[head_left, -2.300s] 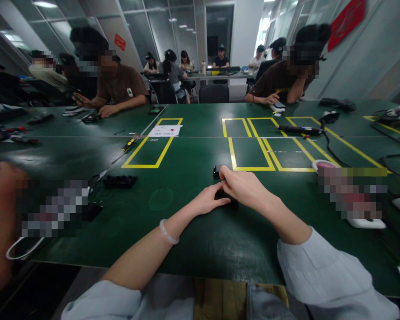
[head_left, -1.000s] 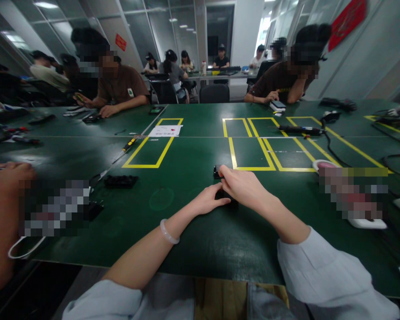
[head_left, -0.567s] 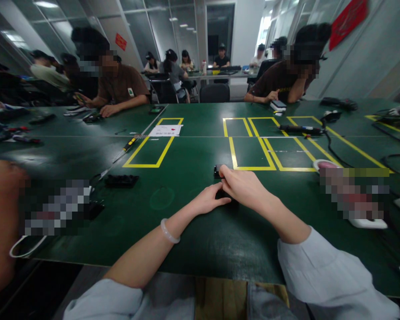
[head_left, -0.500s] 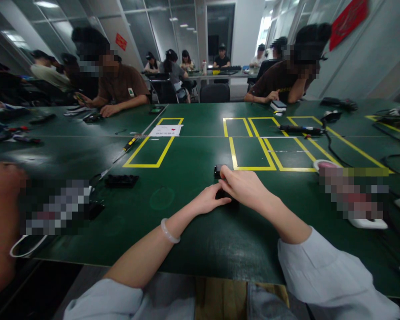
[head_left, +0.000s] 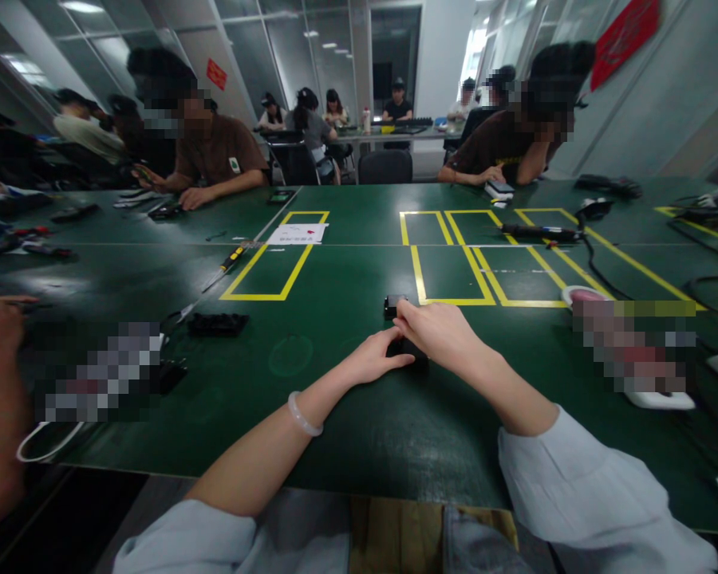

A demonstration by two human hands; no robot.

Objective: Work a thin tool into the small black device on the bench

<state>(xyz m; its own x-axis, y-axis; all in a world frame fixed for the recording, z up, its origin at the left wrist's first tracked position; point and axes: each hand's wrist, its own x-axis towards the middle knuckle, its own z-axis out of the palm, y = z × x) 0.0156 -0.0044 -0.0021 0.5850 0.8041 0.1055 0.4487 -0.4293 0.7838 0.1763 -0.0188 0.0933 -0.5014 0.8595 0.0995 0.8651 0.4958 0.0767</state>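
Note:
At the near middle of the table, my left hand (head_left: 372,357) and my right hand (head_left: 439,331) meet with fingertips touching. A small black box-like object (head_left: 392,306) shows just beyond the right fingertips. Between the left thumb and fingers is a dark object (head_left: 404,347); I cannot tell whether it is part of the same piece. The left thumb is stretched to the right along its near side, the fingers on its far side. My right hand is pinched over the top with bent fingers, and what lies in the pinch is hidden.
On the green table (head_left: 347,430) are yellow tape outlines, a black tray-like part (head_left: 218,324), a screwdriver (head_left: 232,259) and a paper label (head_left: 297,233). A blurred-out device (head_left: 661,401) lies right, a black corded tool (head_left: 542,233) beyond. Another person's arm (head_left: 0,399) is left; co-workers sit opposite.
My right hand has shifted very slightly, showing a little more of the small black object. My left hand stays in place. The other person's arm at left has drawn leftward.

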